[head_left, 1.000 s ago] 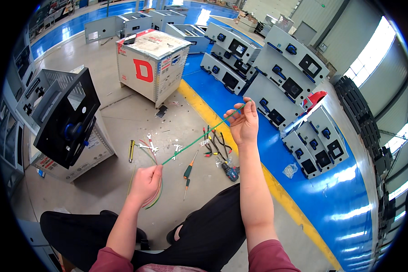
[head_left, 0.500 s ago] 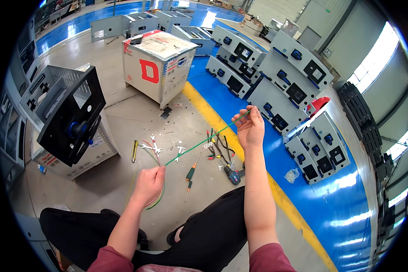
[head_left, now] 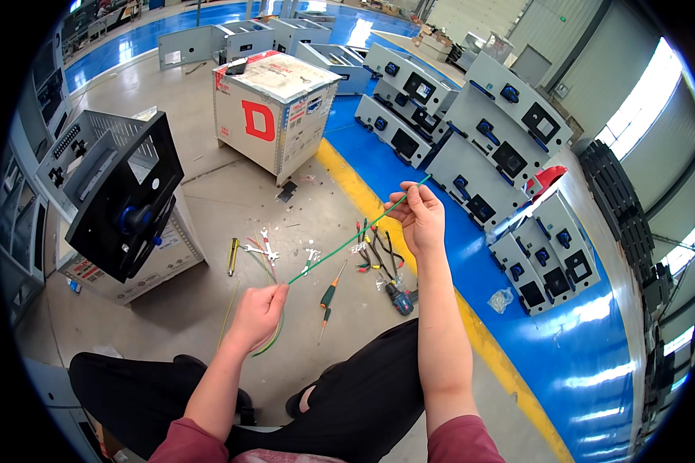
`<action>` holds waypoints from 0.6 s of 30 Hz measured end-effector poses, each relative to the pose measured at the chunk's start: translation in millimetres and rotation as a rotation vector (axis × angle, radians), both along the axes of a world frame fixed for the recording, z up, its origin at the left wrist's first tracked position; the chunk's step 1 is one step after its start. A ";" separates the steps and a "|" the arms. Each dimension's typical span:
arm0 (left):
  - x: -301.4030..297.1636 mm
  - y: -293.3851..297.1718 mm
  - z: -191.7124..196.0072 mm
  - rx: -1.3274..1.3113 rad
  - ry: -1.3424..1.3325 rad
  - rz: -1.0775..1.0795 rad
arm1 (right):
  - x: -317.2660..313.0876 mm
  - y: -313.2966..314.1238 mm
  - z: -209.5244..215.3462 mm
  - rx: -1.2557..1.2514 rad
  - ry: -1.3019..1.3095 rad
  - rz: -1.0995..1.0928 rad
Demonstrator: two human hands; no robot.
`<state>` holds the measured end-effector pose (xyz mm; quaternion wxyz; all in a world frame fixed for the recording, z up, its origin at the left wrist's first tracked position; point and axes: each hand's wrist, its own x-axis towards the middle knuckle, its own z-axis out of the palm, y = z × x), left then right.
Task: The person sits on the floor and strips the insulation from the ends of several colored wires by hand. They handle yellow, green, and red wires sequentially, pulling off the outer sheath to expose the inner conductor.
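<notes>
Wire [head_left: 340,248] above floor [head_left: 224,201], crate [head_left: 230,116] beyond

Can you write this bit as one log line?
left hand: grips green wire; right hand: pinches it near tip; wire: nearly straight between hands; floor: drill, screwdrivers

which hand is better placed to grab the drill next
Probably the right hand: the drill lies nearer to it than to the left hand. Both hands hold the green wire, though.

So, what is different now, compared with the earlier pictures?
The right hand has moved a little along the green wire, closer to the left hand; the wire's tip now sticks out past the right hand. Both hands still hold the wire, and the drill lies where it was.
</notes>
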<state>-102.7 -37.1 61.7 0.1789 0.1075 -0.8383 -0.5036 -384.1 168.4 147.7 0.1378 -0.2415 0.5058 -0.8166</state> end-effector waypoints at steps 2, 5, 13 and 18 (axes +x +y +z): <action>0.3 0.0 -1.5 -0.004 -0.006 0.005 | 4.8 -2.4 1.8 0.023 -0.010 -0.048; 1.5 1.2 -2.5 -0.018 -0.019 0.017 | 10.7 -6.0 6.0 0.071 -0.056 0.003; -1.9 2.5 -8.2 -0.021 -0.027 0.065 | 18.4 -23.0 -8.8 0.231 0.015 0.019; -1.0 1.7 -0.5 -0.015 -0.042 0.071 | 23.1 -27.0 -11.6 0.203 -0.040 0.042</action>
